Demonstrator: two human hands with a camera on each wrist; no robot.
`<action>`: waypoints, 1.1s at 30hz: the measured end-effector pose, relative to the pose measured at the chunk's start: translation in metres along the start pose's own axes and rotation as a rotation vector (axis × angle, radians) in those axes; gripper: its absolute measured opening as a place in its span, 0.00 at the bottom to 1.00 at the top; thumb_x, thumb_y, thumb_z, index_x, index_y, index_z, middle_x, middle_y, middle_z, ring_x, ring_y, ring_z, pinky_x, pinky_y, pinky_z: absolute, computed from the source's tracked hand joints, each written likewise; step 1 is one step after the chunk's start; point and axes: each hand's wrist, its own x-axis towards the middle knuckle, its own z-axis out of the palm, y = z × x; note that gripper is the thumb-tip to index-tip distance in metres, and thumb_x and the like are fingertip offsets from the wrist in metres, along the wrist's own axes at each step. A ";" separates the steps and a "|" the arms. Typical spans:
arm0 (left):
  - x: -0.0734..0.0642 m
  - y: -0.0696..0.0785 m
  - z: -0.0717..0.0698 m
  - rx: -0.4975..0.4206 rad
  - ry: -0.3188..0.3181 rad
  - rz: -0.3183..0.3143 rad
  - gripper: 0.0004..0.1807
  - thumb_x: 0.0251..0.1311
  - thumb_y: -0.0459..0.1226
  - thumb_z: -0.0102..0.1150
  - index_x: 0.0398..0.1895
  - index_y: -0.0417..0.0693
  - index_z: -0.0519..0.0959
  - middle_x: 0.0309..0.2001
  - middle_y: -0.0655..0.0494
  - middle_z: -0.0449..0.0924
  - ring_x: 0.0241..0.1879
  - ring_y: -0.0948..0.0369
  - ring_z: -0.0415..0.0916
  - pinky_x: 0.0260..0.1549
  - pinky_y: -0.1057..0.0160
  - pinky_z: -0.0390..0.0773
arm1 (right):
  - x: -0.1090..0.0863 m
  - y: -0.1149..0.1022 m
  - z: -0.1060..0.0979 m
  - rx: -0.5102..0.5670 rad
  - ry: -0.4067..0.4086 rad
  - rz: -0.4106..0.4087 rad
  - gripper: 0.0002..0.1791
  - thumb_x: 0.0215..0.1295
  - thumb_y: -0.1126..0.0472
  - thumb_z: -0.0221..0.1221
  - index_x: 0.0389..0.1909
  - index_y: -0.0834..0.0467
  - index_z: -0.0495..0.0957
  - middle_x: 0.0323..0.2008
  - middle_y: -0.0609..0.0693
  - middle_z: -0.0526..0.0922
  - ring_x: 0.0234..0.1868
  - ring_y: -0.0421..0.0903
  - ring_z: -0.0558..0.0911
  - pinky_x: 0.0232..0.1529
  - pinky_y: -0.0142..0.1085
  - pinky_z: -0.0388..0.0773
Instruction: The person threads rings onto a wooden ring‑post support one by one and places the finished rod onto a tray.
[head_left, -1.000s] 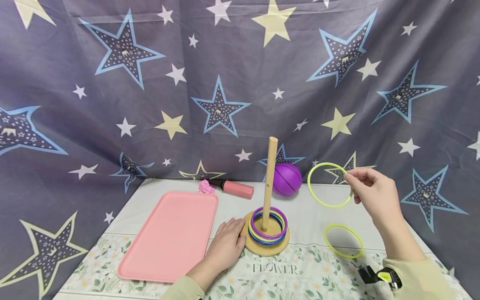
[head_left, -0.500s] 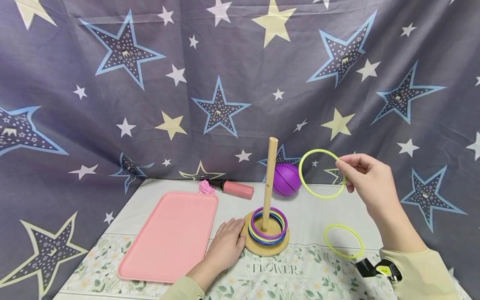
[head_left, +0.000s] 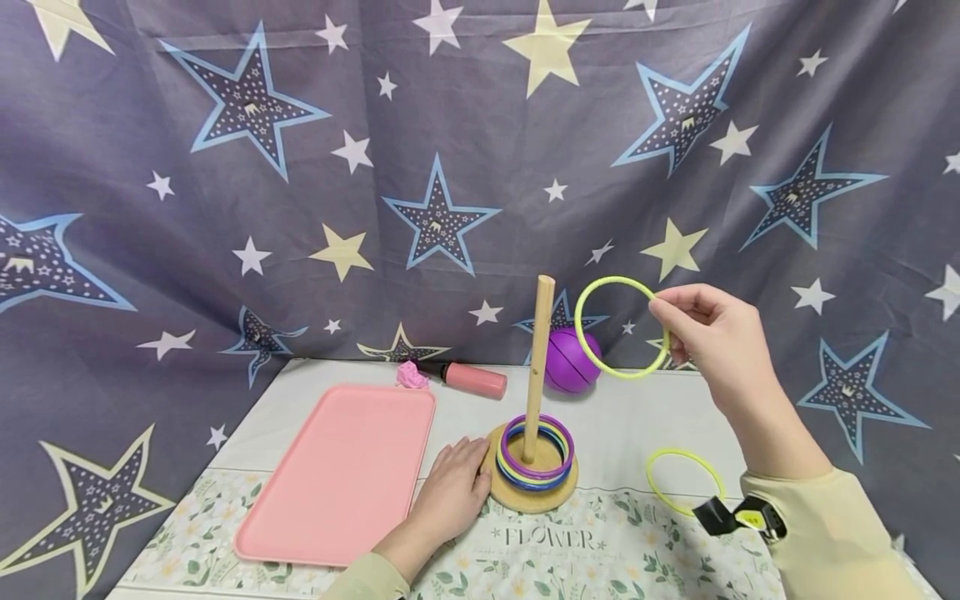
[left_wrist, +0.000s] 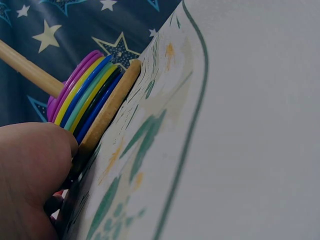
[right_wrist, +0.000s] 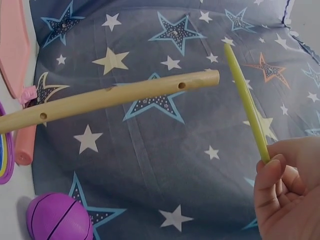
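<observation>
My right hand point(head_left: 708, 337) pinches a yellow-green ring point(head_left: 587, 348) at its right side and holds it up in the air, right of the wooden peg point(head_left: 539, 358). In the right wrist view the ring point(right_wrist: 246, 102) shows edge-on, just past the tip of the peg point(right_wrist: 130, 93). Around the foot of the peg lies a stack of coloured rings point(head_left: 534, 481), purple on top. My left hand point(head_left: 452, 487) lies flat with its fingers at the left edge of the round wooden base point(head_left: 528, 502). The left wrist view shows that thumb point(left_wrist: 37, 155) beside the stacked rings point(left_wrist: 82, 92).
Another yellow-green ring point(head_left: 681, 452) lies on the table at the right, partly hidden by the wrist camera. A purple ball point(head_left: 568, 367) sits behind the peg. Left are a pink tray point(head_left: 345, 475), a pink hand pump point(head_left: 476, 380) and a crumpled pink item point(head_left: 411, 375). A star-patterned cloth hangs behind.
My right hand has moved left and upward with the yellow-green ring, bringing it closer to the peg's top. The left hand has stayed at the base.
</observation>
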 end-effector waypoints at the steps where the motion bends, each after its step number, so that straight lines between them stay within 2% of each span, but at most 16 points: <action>1: 0.000 0.000 0.000 0.003 0.000 0.000 0.28 0.82 0.37 0.56 0.78 0.31 0.72 0.77 0.36 0.73 0.80 0.37 0.64 0.82 0.34 0.55 | 0.001 -0.001 0.002 0.014 -0.001 -0.004 0.12 0.76 0.59 0.71 0.50 0.64 0.87 0.25 0.48 0.83 0.20 0.43 0.77 0.21 0.30 0.80; 6: 0.001 -0.001 0.000 0.010 0.002 -0.001 0.28 0.82 0.37 0.55 0.78 0.31 0.72 0.76 0.36 0.74 0.80 0.38 0.64 0.82 0.34 0.55 | 0.007 -0.007 0.012 0.088 -0.006 -0.011 0.11 0.75 0.62 0.72 0.49 0.65 0.87 0.24 0.47 0.81 0.19 0.43 0.75 0.20 0.30 0.78; 18: 0.002 -0.003 0.002 0.016 0.008 0.009 0.28 0.82 0.37 0.56 0.78 0.31 0.72 0.76 0.37 0.74 0.80 0.38 0.65 0.82 0.34 0.55 | 0.014 -0.011 0.035 0.084 -0.018 -0.004 0.14 0.76 0.58 0.71 0.51 0.65 0.86 0.27 0.45 0.82 0.22 0.43 0.76 0.22 0.30 0.80; 33: 0.001 -0.001 0.001 0.015 0.003 0.006 0.28 0.82 0.37 0.56 0.78 0.31 0.72 0.76 0.37 0.74 0.80 0.38 0.65 0.82 0.34 0.56 | 0.022 -0.008 0.063 0.179 -0.006 0.008 0.11 0.76 0.60 0.71 0.46 0.66 0.86 0.23 0.46 0.79 0.20 0.40 0.75 0.21 0.30 0.79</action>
